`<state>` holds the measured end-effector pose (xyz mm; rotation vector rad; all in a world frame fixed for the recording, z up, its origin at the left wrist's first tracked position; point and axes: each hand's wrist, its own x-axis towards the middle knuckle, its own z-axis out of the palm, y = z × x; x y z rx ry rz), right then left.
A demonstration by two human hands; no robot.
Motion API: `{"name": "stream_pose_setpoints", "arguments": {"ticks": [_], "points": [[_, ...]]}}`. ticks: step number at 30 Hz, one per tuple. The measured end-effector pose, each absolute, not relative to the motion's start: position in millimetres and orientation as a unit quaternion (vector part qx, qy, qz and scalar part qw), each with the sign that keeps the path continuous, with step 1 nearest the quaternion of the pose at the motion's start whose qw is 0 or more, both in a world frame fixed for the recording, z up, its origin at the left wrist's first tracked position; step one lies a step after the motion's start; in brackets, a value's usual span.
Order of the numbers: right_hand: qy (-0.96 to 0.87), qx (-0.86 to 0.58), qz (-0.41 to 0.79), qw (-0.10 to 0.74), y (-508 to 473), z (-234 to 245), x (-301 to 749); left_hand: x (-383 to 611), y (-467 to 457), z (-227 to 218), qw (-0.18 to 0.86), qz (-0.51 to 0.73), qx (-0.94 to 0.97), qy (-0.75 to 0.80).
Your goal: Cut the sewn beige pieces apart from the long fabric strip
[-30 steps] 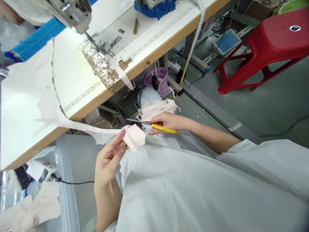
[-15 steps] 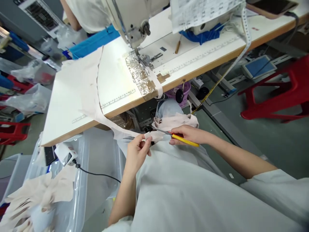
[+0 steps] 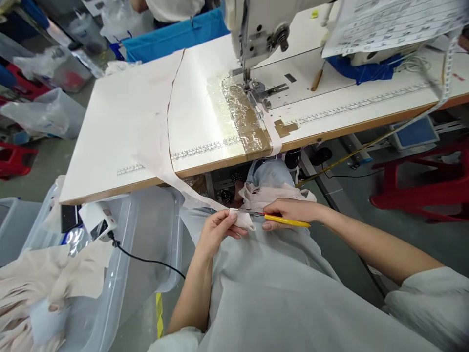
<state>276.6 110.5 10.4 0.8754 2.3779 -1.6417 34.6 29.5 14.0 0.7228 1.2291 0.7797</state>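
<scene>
A: Left hand (image 3: 219, 231): thumb and fingertips pinched together on a narrow strip of thin, pale pink cloth (image 3: 242, 221), its end jutting out past the fingers. Right hand (image 3: 293, 210): curled around the handles of slim, metal-bladed scissors with yellow-and-red grips (image 3: 287, 221).

B: Where does the strip lie?

A: Over the lap of the pale grey-green garment (image 3: 286, 293), below the front edge of the long white table with a wooden border (image 3: 110, 122). It rises leftward to that edge and appears continuous with the broad, pale pink cloth panel (image 3: 154, 129) spread on top, left of the white sewing machine (image 3: 252, 39).

B: What differs from one second ago?

A: The strip's end was then held up as a wide flap, with the blades seeming to point just beyond it. Now the end shows smaller, the hands are closer together, and the blades overlap its upper edge. The view has also swung to include more of the table.

B: And the meaning for the work?

A: Judged by position, the scissors have been brought to where they could cut. Whether the blades are spread, or any cloth sits between them, is too small to tell.
</scene>
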Motion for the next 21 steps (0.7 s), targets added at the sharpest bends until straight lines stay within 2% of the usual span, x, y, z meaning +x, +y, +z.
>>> {"name": "stream_pose_setpoints", "arguments": {"ticks": [6,11,21], "points": [[0.783,0.280,-0.549,0.087,120,8,261,25,29,5,0.692,0.367,0.285,0.552],[0.818,0.304,-0.480,0.092,121,8,255,21,29,1,0.679,0.383,0.283,0.559],[0.828,0.344,-0.438,0.061,117,2,254,16,36,-4,0.688,0.376,0.280,0.554]]}}
